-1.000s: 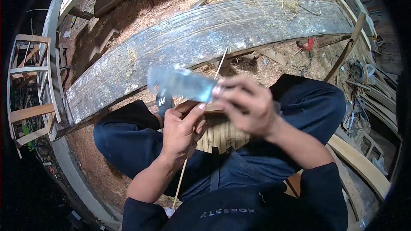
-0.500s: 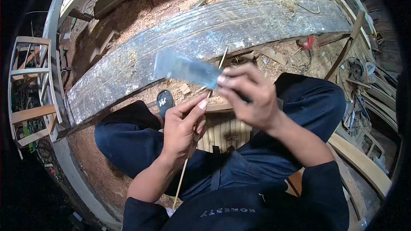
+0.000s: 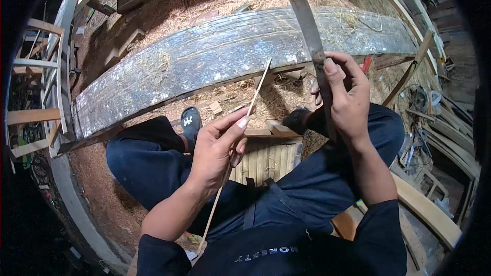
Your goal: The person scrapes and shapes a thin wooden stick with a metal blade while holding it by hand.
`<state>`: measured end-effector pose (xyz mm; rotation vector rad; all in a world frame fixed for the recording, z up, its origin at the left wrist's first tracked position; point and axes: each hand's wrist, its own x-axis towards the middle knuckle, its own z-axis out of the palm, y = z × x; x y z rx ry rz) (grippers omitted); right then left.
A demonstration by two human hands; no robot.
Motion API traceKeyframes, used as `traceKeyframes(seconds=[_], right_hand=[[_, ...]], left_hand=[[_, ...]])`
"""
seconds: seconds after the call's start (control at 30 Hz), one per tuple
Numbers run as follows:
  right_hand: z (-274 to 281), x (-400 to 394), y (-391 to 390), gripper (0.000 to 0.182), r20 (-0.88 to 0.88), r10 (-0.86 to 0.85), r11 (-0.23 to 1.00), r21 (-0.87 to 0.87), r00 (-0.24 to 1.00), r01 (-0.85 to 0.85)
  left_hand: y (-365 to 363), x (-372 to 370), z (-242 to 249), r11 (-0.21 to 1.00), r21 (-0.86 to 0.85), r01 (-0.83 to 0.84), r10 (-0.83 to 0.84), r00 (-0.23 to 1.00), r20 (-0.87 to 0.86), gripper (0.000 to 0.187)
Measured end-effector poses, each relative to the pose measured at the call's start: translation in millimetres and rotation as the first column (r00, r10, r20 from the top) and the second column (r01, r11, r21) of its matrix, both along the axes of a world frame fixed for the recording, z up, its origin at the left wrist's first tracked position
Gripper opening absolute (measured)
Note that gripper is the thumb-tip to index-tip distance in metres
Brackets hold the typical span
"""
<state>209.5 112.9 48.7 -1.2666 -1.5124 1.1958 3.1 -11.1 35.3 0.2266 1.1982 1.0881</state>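
Observation:
My left hand (image 3: 217,145) is closed in a pinch on a thin, pale wooden stick (image 3: 260,83). The stick slants up and away past my fingertips, and its lower part runs down beside my forearm to my shirt. In my right hand (image 3: 348,92) is a long, flat metal blade (image 3: 306,18), dark and worn, with a round hole near its far end. My thumb presses on its face, while the lower portion is partly hidden behind the hand. Blade and stick are apart. Beyond both hands lies a broad, scuffed plank (image 3: 204,56) with loose fibres on it.
Wood shavings (image 3: 204,2) cover the floor. Below my hands is a slatted bamboo surface (image 3: 266,161) between my legs. Wooden frames (image 3: 36,117) stand at the left. Wooden strips (image 3: 450,143) and a curved board (image 3: 427,207) lie at the right.
The blade was blurred and angled left across the stick beside my left hand. My right hand has moved right, and the blade now points upward, away from the stick.

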Motion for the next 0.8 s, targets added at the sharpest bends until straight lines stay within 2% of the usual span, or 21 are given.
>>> traceKeyframes(seconds=[0.07, 0.1, 0.13, 0.2, 0.27, 0.33, 0.37, 0.47, 0.53, 0.6, 0.8], right_hand=[[9.2, -3.1, 4.0, 0.017, -0.052, 0.08, 0.996, -0.041, 0.995, -0.082], [11.8, -3.8, 8.1, 0.016, 0.021, 0.129, 0.992, -0.02, 0.991, -0.128], [12.1, -5.8, 10.4, 0.016, 0.021, 0.135, 0.991, -0.016, 0.991, -0.135], [12.5, -11.0, 14.3, 0.016, 0.175, 0.247, 0.958, 0.103, 0.953, -0.267], [3.8, -19.1, 15.5, 0.018, 0.13, 0.314, 0.93, 0.157, 0.941, -0.332], [0.4, -27.7, 8.4, 0.019, 0.133, 0.306, 0.93, 0.172, 0.943, -0.326], [-5.4, -30.6, 7.0, 0.019, 0.204, 0.308, 0.857, 0.365, 0.929, -0.364], [0.6, -32.9, -3.7, 0.018, 0.32, 0.365, 0.737, 0.474, 0.874, -0.482], [-5.1, -32.5, -9.5, 0.019, 0.345, 0.387, 0.749, 0.423, 0.855, -0.51], [-11.4, -33.1, -9.3, 0.019, 0.329, 0.397, 0.755, 0.413, 0.857, -0.508], [-17.4, -32.4, -8.7, 0.02, 0.344, 0.383, 0.765, 0.402, 0.857, -0.503]], left_hand=[[-1.4, -4.0, -3.0, 0.998, 0.031, 0.047, -0.048, 0.998, 0.039, 0.039], [-0.6, -4.7, -1.3, 0.999, 0.035, 0.04, -0.041, 0.998, 0.037, 0.039], [1.1, -5.2, 1.0, 0.998, 0.027, 0.049, -0.05, 0.998, 0.028, 0.039], [2.1, -4.2, 0.7, 0.998, 0.024, 0.051, -0.051, 0.998, 0.021, 0.04], [0.9, -3.3, -4.8, 0.998, 0.068, 0.018, -0.022, 0.997, 0.068, 0.04], [5.0, -1.1, -3.9, 0.997, 0.078, -0.001, -0.003, 0.999, 0.052, 0.041], [6.0, -0.4, -3.7, 0.997, 0.079, -0.004, 0.001, 0.999, 0.036, 0.042], [11.6, 2.2, -4.6, 0.999, 0.015, -0.036, 0.036, 0.999, 0.037, 0.045], [11.9, 0.9, -10.1, 0.998, 0.06, -0.025, 0.02, 0.997, 0.077, 0.046], [12.9, -0.1, -11.6, 0.998, 0.051, 0.043, -0.045, 0.998, 0.035, 0.045], [14.6, 1.8, -14.4, 0.997, 0.064, 0.044, -0.048, 0.997, 0.061, 0.037]])
